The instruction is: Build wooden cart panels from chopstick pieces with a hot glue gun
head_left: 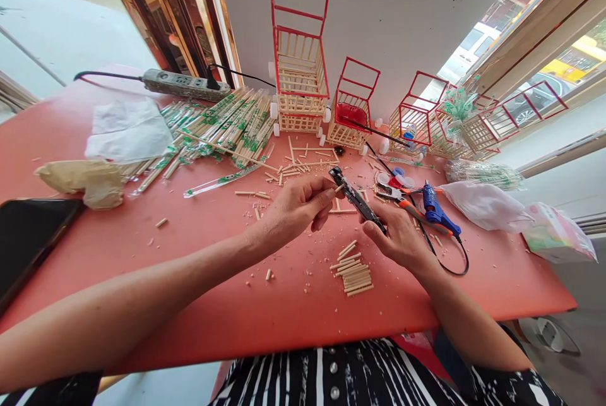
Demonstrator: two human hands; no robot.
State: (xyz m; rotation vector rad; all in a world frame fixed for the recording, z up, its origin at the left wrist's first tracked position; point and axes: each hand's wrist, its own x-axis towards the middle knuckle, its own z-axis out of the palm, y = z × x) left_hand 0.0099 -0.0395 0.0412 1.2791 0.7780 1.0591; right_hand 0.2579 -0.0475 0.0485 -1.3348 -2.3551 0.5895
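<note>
My left hand (303, 204) is closed, pinching a short wooden stick (339, 189) between thumb and fingers. The stick's end meets the side of a slim black hand tool (356, 196), whose exact kind I cannot make out. Around the tool's lower end my right hand (400, 232) is wrapped, with the head pointing up and left. Below both hands lies a small pile of short cut sticks (356, 276) on the red table (199, 305). Just beyond the hands are loose stick pieces (303, 166) and a partly hidden stick frame.
Wrapped chopsticks (222, 122) lie back left by a power strip (184, 85). Several small stick-built carts (303, 71) line the wall. A blue glue gun (438, 207) and pliers (391, 190) lie to the right, with a trailing cord. A dark phone-like device (28, 235) is far left.
</note>
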